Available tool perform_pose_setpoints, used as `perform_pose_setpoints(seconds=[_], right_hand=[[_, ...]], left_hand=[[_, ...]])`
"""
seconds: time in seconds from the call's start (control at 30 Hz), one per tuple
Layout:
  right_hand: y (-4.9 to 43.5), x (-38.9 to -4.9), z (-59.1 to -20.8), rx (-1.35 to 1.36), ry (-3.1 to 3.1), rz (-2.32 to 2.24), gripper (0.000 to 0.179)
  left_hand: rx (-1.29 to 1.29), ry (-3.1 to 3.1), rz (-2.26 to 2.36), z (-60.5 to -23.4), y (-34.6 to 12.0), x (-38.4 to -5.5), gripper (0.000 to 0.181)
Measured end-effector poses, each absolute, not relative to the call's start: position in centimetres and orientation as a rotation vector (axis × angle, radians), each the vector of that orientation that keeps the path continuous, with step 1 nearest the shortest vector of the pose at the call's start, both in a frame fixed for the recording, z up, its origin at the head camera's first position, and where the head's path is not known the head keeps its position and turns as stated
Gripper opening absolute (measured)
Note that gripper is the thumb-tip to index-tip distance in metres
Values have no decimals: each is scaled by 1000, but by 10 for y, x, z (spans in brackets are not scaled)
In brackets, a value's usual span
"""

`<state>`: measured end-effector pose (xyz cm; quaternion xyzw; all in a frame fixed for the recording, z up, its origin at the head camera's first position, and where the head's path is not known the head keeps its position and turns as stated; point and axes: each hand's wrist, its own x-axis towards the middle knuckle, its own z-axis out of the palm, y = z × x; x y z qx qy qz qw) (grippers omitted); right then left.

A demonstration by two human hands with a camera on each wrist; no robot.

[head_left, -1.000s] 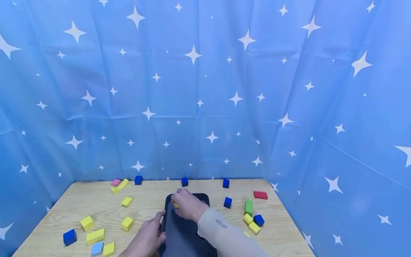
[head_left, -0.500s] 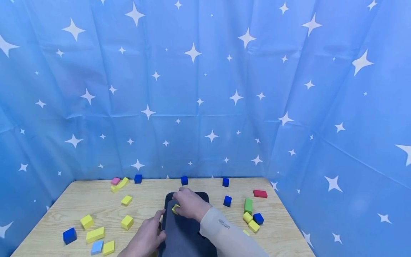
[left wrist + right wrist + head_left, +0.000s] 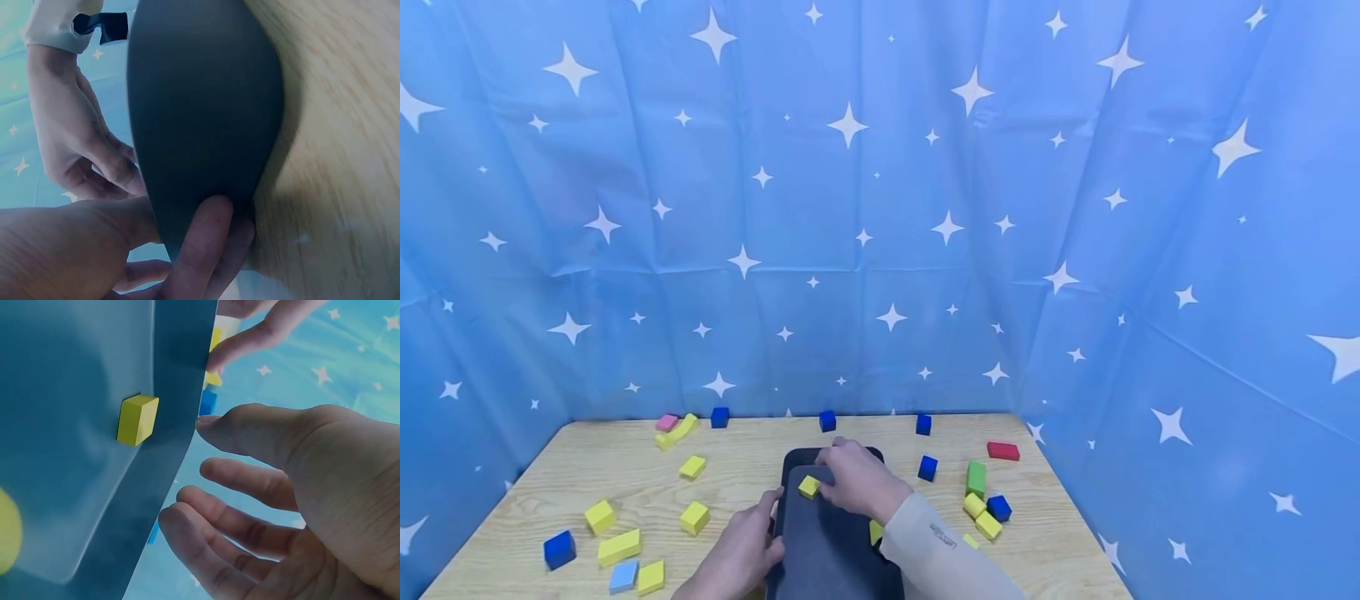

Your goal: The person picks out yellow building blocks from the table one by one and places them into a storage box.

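A yellow cube [image 3: 808,487] sits in the dark tray [image 3: 831,554]. The right hand [image 3: 863,481] is loose and empty; the left hand [image 3: 739,542] grips the tray's side. The cube seems light and hard; pinch its sides.

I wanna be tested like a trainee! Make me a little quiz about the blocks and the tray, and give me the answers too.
1. Which hand is holding the dark tray?

2. Pick one: the light blue block lies closest to blocks of which colour?
A. Red
B. Green
C. Yellow

3. True or false: in the right wrist view, the yellow cube lies in the dark tray with no hand touching it.

Key:
1. The left hand, at the tray's left edge.
2. C. A yellow block is right beside it.
3. True. There is a gap between the yellow cube and the right hand.
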<state>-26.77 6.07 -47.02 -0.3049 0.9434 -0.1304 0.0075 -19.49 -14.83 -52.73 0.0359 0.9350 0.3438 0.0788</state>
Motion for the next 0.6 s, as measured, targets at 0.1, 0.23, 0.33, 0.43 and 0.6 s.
perform_pose_setpoints(seconds=[0.1, 0.23, 0.33, 0.43, 0.6], right_hand=[[68, -265, -470, -929, 2954, -420, 33], [78, -259, -467, -911, 2959, -449, 34], [86, -255, -466, -893, 2952, -488, 34], [95, -251, -464, -851, 2930, -549, 35], [113, -245, -463, -773, 2931, -624, 35]], left_hand=[[100, 2792, 1035, -528, -149, -194, 69], [96, 2784, 1043, -530, -150, -193, 69], [98, 2777, 1055, -529, -150, -193, 69], [99, 2776, 1060, -529, -151, -191, 69], [91, 2769, 1079, -527, -148, -190, 69]])
